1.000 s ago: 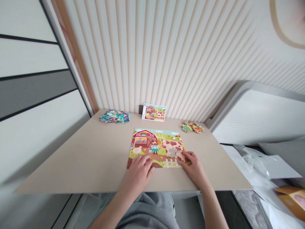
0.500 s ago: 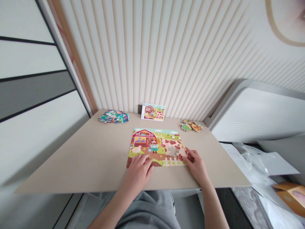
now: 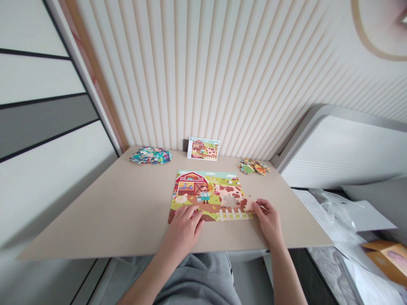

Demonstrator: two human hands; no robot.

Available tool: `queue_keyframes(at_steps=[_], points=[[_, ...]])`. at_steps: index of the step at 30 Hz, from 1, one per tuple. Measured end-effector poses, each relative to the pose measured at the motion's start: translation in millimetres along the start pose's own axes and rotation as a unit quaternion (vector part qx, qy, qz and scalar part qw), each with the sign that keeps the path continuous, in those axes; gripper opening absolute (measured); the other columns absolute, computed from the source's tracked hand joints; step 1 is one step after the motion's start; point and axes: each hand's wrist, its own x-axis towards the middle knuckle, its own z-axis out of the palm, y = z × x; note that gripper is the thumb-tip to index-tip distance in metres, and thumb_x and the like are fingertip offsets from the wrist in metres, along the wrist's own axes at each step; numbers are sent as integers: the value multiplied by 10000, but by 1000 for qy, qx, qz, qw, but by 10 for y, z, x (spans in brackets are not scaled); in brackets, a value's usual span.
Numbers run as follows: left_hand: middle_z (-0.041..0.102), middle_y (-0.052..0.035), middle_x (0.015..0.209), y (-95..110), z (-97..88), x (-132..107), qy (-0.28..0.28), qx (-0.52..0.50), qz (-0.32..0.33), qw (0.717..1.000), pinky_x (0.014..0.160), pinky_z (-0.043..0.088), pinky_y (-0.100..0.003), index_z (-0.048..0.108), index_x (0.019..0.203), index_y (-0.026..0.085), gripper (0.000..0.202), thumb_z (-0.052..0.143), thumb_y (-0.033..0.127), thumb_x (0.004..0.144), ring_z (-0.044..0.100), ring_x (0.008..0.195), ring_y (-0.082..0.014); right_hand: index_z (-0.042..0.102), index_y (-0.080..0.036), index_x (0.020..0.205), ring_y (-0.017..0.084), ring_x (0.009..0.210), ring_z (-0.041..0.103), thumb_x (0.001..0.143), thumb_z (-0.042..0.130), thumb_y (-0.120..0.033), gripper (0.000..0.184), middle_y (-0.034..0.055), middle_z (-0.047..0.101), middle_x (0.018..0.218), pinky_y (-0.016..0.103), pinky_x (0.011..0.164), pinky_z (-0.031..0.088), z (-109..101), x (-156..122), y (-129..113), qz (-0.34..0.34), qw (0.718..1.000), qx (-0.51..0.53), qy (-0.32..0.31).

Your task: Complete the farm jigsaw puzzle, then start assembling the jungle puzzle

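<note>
A farm jigsaw puzzle (image 3: 190, 201) lies flat in front of me, with a red barn, a farmer and a spotted cow. A gap (image 3: 230, 200) in the cow's body shows the table beneath. Between the thumb and fingers of my right hand (image 3: 267, 218) is a puzzle piece (image 3: 250, 203) with pinkish and brown patches, at the puzzle's right edge. My left hand (image 3: 186, 222) rests on the puzzle's lower left part, fingers stretched out and lying flat on it.
A picture card (image 3: 203, 148) of the same farm scene leans on the ribbed wall at the table's back. Bluish puzzle pieces (image 3: 151, 155) are heaped at the back left, and orange and green pieces (image 3: 254, 166) at the back right. The table (image 3: 127, 212) ends close to my lap.
My right hand has moved a little to the right with the puzzle piece, drawing it away from the cow toward the puzzle's right edge. My left hand has stayed in place.
</note>
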Motion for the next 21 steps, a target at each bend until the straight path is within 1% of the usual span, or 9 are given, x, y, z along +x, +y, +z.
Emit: queue_keyframes(at_steps=[3, 5, 10, 13, 16, 18, 21], points=[[641, -80, 1259, -2, 3, 0, -2, 4, 0, 1000, 1049, 473, -480, 677, 1212, 252, 240, 564, 250, 1000, 582, 1164, -275, 568, -222, 1392, 165, 756, 674, 827, 757, -544, 677, 14, 663, 944, 259, 652, 505, 2, -13, -40, -12, 1000, 14, 2], [639, -80, 1264, -5, 6, -1, -3, 5, 1, 1000, 1052, 470, -481, 675, 1214, 251, 241, 562, 251, 1001, 581, 1167, -276, 552, -223, 1442, 160, 771, 675, 842, 736, -548, 707, 17, 656, 966, 249, 648, 500, 6, -16, -54, -8, 1000, 5, -1], [638, -76, 1272, -3, 10, -1, 0, 2, 1, 1000, 1061, 466, -492, 672, 1206, 252, 234, 564, 250, 999, 581, 1178, -279, 695, -171, 1277, 179, 790, 673, 847, 709, -585, 597, 50, 707, 945, 250, 643, 490, -4, -9, -41, 3, 1000, -26, -4], [637, -76, 1270, -1, 15, -4, -3, 8, 1, 1000, 1060, 469, -494, 669, 1216, 257, 241, 565, 253, 998, 580, 1179, -282, 721, -159, 1210, 207, 814, 695, 820, 732, -601, 590, 83, 748, 967, 274, 664, 518, -17, -10, -20, 8, 1000, -24, 18], [633, -77, 1276, -7, 19, -9, -7, 13, 2, 1000, 1058, 473, -497, 664, 1224, 260, 245, 557, 255, 1004, 582, 1169, -282, 731, -163, 1142, 228, 836, 721, 781, 782, -587, 560, 95, 774, 958, 306, 712, 557, -17, 5, -8, 16, 1000, 6, 26], [632, -80, 1280, -15, 21, -10, -9, 15, 3, 1000, 1060, 473, -502, 664, 1223, 254, 244, 554, 260, 1006, 578, 1172, -284, 734, -164, 1095, 237, 835, 736, 753, 812, -580, 544, 99, 785, 934, 316, 713, 572, -1, 42, -22, 32, 999, 32, 12], [632, -87, 1281, -27, 24, -10, -9, 13, 7, 1000, 1057, 475, -512, 664, 1229, 241, 249, 554, 264, 1007, 574, 1177, -287, 744, -156, 1046, 231, 761, 741, 707, 843, -588, 558, 105, 792, 884, 305, 641, 570, 65, 147, -96, 68, 996, 46, -31]])
